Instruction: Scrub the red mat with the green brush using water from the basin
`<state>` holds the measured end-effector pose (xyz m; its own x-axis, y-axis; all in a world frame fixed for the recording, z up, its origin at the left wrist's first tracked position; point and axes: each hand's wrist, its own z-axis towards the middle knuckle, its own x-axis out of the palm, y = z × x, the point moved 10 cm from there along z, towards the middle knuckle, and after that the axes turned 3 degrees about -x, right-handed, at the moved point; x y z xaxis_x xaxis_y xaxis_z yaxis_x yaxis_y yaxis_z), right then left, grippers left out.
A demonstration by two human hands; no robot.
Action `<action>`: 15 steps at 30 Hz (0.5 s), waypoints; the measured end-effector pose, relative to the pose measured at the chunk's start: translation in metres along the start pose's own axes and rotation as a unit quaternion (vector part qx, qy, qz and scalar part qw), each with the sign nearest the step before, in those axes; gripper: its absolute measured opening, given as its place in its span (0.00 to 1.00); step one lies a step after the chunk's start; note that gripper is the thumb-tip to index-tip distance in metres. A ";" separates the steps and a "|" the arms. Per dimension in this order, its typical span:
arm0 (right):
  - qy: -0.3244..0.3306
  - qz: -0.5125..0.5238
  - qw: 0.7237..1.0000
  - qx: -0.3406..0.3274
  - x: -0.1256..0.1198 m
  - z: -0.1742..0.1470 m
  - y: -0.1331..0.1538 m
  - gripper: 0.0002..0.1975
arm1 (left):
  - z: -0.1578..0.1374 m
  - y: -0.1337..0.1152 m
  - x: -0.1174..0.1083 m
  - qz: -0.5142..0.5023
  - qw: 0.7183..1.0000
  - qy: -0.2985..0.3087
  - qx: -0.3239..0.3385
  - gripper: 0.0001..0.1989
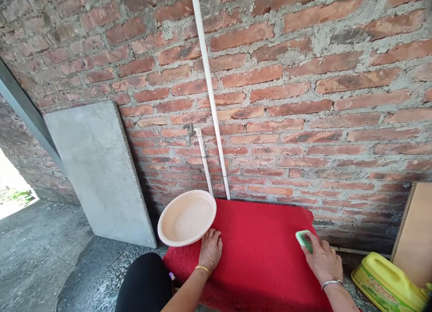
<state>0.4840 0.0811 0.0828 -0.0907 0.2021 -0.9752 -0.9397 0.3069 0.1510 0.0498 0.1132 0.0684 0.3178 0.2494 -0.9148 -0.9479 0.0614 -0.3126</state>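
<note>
A pale pink plastic basin [184, 217] stands tilted at the left end of a surface covered with a red cloth [256, 244]. My left hand [211, 251], with a yellow bangle at its wrist, rests on the cloth against the basin's near right side. Its fingers are slightly bent, and I see nothing gripped in them. Over the right part of the cloth, my right hand [324, 260] is closed on a small light and dark green scrubber [303, 238]. The fingers cover part of the scrubber, and a silver bangle is on that wrist.
Behind the cloth rises a brick wall [263, 100] with a tap [190, 133] and a white pipe [212, 96]. A grey slab [101, 172] leans at left above wet floor [87, 271]. A yellow jug [384, 280] and a brown board [415, 231] stand at right.
</note>
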 end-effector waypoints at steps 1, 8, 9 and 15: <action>-0.003 -0.005 1.000 0.029 -0.003 0.003 -0.008 0.24 | 0.000 0.000 0.000 -0.002 1.000 -0.003 0.001 0.20; 0.027 0.084 0.985 -0.147 -0.006 -0.023 0.112 0.22 | 0.000 0.001 0.002 -0.003 1.000 -0.006 0.002 0.18; 0.037 0.094 0.978 -0.182 -0.003 -0.034 0.137 0.22 | 0.000 0.001 0.002 -0.004 1.000 -0.008 0.002 0.18; 0.069 0.102 0.957 -0.263 0.015 -0.067 0.200 0.23 | 0.000 0.001 0.002 0.003 1.000 -0.006 0.007 0.19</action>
<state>0.2730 0.0835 0.0874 -0.2980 0.0719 -0.9518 -0.9305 -0.2442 0.2729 0.0498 0.1133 0.0662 0.3124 0.2614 -0.9133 -0.9499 0.0737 -0.3038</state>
